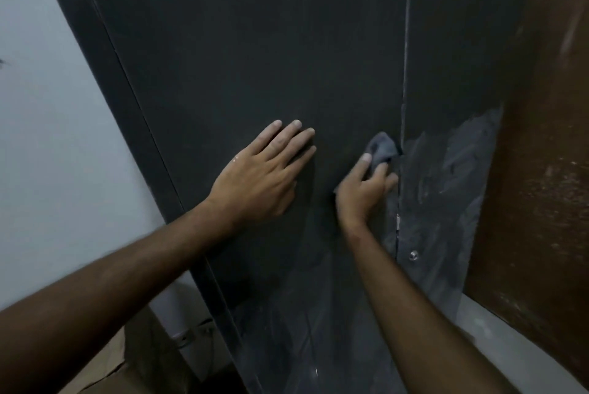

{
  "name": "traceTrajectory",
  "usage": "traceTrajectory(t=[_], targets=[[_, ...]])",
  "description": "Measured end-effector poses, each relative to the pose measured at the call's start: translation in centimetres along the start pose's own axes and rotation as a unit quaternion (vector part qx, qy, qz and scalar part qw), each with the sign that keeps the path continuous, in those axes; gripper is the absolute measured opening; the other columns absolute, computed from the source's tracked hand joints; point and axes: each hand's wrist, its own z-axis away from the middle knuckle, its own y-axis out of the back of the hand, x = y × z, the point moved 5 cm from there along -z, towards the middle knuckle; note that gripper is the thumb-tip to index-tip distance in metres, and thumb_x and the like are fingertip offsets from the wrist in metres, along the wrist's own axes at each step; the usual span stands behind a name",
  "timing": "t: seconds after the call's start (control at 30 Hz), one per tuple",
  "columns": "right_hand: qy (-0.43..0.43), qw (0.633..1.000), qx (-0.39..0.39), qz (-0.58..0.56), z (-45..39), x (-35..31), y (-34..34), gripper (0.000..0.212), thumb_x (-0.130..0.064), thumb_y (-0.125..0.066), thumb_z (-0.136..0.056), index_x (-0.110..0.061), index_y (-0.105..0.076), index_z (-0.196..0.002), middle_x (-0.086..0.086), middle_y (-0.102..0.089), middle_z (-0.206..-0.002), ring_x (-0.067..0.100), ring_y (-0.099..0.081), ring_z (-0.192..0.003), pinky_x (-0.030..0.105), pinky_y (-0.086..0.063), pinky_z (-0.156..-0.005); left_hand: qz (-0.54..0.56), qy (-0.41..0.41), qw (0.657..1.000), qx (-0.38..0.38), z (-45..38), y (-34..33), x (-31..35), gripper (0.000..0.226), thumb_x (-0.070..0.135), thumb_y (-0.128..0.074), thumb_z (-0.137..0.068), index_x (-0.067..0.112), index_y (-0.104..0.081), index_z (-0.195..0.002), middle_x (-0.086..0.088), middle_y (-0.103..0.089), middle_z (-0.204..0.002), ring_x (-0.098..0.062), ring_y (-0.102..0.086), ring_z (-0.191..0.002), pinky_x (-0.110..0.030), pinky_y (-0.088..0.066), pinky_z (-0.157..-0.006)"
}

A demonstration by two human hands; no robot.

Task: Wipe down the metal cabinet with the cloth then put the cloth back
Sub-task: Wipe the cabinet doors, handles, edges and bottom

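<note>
A tall dark grey metal cabinet (255,58) fills the middle of the view, with a vertical seam between its two doors right of centre. My right hand (363,192) presses a small grey cloth (381,148) against the left door, right beside the seam. The cloth's upper part shows above my fingers; the rest is hidden under my hand. My left hand (261,173) lies flat on the left door with its fingers spread, holding nothing. Pale dusty smears (452,164) cover the right door beside the cloth.
A pale wall (47,138) stands left of the cabinet. A brown wooden panel (541,170) stands at the right. A small round lock (413,255) sits on the right door below my right hand. Cardboard (105,371) lies at the lower left.
</note>
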Motion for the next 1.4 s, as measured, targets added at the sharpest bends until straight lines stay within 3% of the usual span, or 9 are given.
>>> traceTrajectory(t=[0.13,0.27,0.47,0.67,0.9,1.07,1.27,1.33,1.4], targets=[[0.084,0.994,-0.046,0.055,2.5,3.6,1.8,0.030,-0.018,-0.057,-0.098,0.011,-0.060,-0.092,0.034,-0.052,-0.110,0.034,-0.050,-0.101,0.034,-0.035,-0.091,-0.013,-0.001,1.000,-0.019,-0.1,-0.4,0.1,0.066,0.042,-0.038,-0.103,0.006,-0.030,-0.157,-0.018,-0.015,-0.167,-0.034,-0.011,-0.156,-0.051,-0.011,-0.127],[-0.182,0.982,0.000,0.056,-5.6,6.8,1.9,0.044,-0.029,-0.043,-0.104,0.011,-0.053,-0.119,0.032,-0.044,-0.127,0.044,-0.051,-0.111,0.036,-0.036,-0.096,-0.024,0.001,0.999,-0.026,-0.2,-0.7,0.4,0.070,0.046,-0.034,-0.104,0.006,-0.020,-0.160,-0.016,-0.007,-0.169,-0.033,-0.004,-0.157,-0.051,-0.010,-0.127],[0.114,0.982,-0.104,0.106,-2.7,3.9,1.0,0.042,-0.032,-0.046,-0.101,0.008,-0.056,-0.103,0.032,-0.045,-0.126,0.038,-0.048,-0.105,0.037,-0.038,-0.094,-0.033,0.008,0.999,-0.034,-0.5,-0.6,0.5,0.071,0.047,-0.033,-0.104,0.008,-0.017,-0.161,-0.015,-0.006,-0.169,-0.032,-0.003,-0.157,-0.051,-0.012,-0.127],[-0.112,0.986,-0.064,0.110,-9.5,8.1,2.3,0.042,-0.026,-0.045,-0.104,0.006,-0.050,-0.132,0.031,-0.038,-0.135,0.045,-0.047,-0.117,0.038,-0.032,-0.104,-0.034,0.010,0.999,-0.041,-0.6,-0.4,0.6,0.072,0.048,-0.034,-0.104,0.009,-0.018,-0.161,-0.013,-0.007,-0.170,-0.031,-0.005,-0.157,-0.051,-0.013,-0.127],[0.143,0.969,-0.153,0.131,-8.0,5.3,2.0,0.046,-0.035,-0.043,-0.103,0.008,-0.058,-0.095,0.028,-0.044,-0.129,0.036,-0.049,-0.101,0.036,-0.040,-0.090,-0.021,0.021,0.999,-0.036,-0.8,0.1,0.7,0.070,0.049,-0.037,-0.103,0.010,-0.025,-0.160,-0.013,-0.014,-0.169,-0.031,-0.011,-0.156,-0.051,-0.016,-0.126],[-0.107,0.986,-0.098,0.088,-14.6,7.3,1.9,0.044,-0.030,-0.042,-0.105,0.004,-0.054,-0.129,0.029,-0.035,-0.142,0.042,-0.046,-0.122,0.038,-0.033,-0.108,-0.005,0.025,0.999,-0.044,-0.9,0.2,0.7,0.071,0.048,-0.042,-0.100,0.011,-0.028,-0.159,-0.012,-0.017,-0.168,-0.030,-0.013,-0.156,-0.052,-0.017,-0.126],[0.107,0.973,-0.171,0.111,-11.5,4.2,1.4,0.043,-0.031,-0.046,-0.103,0.009,-0.060,-0.098,0.032,-0.044,-0.132,0.040,-0.051,-0.102,0.037,-0.041,-0.088,-0.001,0.034,0.999,-0.038,-1.0,0.4,0.9,0.069,0.047,-0.041,-0.100,0.011,-0.031,-0.158,-0.011,-0.019,-0.168,-0.031,-0.014,-0.156,-0.052,-0.018,-0.125],[0.055,0.975,-0.171,0.130,-11.3,7.3,3.0,0.046,-0.034,-0.043,-0.103,0.009,-0.061,-0.101,0.033,-0.044,-0.131,0.044,-0.054,-0.101,0.039,-0.041,-0.089,0.005,0.033,0.999,-0.042,-1.1,0.6,0.9,0.069,0.047,-0.039,-0.100,0.011,-0.032,-0.158,-0.011,-0.019,-0.168,-0.031,-0.015,-0.156,-0.051,-0.016,-0.126],[-0.094,0.974,-0.132,0.156,-14.9,9.5,3.7,0.046,-0.034,-0.039,-0.105,0.006,-0.057,-0.122,0.031,-0.040,-0.137,0.045,-0.051,-0.113,0.042,-0.037,-0.100,0.008,0.030,0.998,-0.052,-1.1,0.7,0.9,0.069,0.048,-0.038,-0.099,0.011,-0.033,-0.157,-0.012,-0.019,-0.168,-0.031,-0.014,-0.156,-0.050,-0.012,-0.127]])
